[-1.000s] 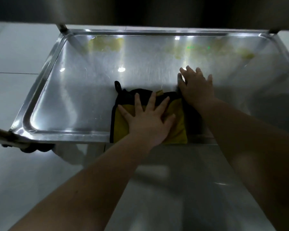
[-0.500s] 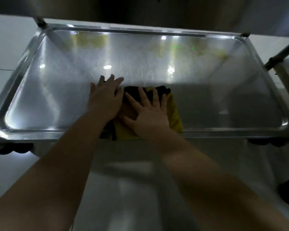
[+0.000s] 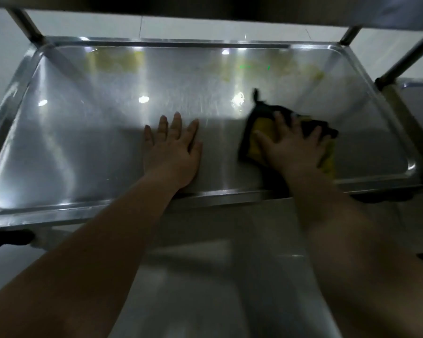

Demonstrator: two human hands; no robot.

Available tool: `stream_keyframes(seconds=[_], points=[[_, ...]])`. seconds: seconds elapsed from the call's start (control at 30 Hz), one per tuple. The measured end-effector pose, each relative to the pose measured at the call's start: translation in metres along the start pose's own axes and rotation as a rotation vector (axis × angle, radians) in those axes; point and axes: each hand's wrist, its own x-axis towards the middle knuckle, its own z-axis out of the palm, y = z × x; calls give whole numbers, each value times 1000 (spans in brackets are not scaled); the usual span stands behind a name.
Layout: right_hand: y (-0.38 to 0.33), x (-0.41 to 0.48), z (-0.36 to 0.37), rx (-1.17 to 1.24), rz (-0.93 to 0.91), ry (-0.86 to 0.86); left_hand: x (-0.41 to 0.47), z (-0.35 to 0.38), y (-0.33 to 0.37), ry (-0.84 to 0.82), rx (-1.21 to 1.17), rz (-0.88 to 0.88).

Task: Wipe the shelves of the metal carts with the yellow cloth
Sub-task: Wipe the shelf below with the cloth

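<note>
Mid-wipe on cart shelf [image 3: 83, 142]: R hand [image 3: 291, 147] spread flat, pressing yellow cloth [image 3: 260, 132] at right-front, L hand [image 3: 172, 150] flat on bare metal, prob bracing; next likely needs even pressure sweeping cloth toward far edge.

No writing, label, brand, number or sign can be read: none on the metal shelf [image 3: 83, 142] around the left hand [image 3: 171, 152], none on the yellow cloth [image 3: 260, 132] beneath the fingers [image 3: 280, 124] of the right hand [image 3: 291, 152].
</note>
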Motion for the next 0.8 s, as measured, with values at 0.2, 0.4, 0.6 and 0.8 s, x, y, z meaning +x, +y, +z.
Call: stream_keyframes(seconds=[0.2, 0.4, 0.6, 0.8], points=[[-104, 5, 5, -62, -511, 12, -1, 1, -24, 34, -17, -46], [12, 77, -14, -130, -264, 50, -4, -2, -25, 36, -11, -37], [76, 70, -19, 51, 91, 10, -4, 0, -16, 31, 10, -29], [-86, 59, -4, -4, -177, 34, -2, 2, -17, 29, 34, -33]])
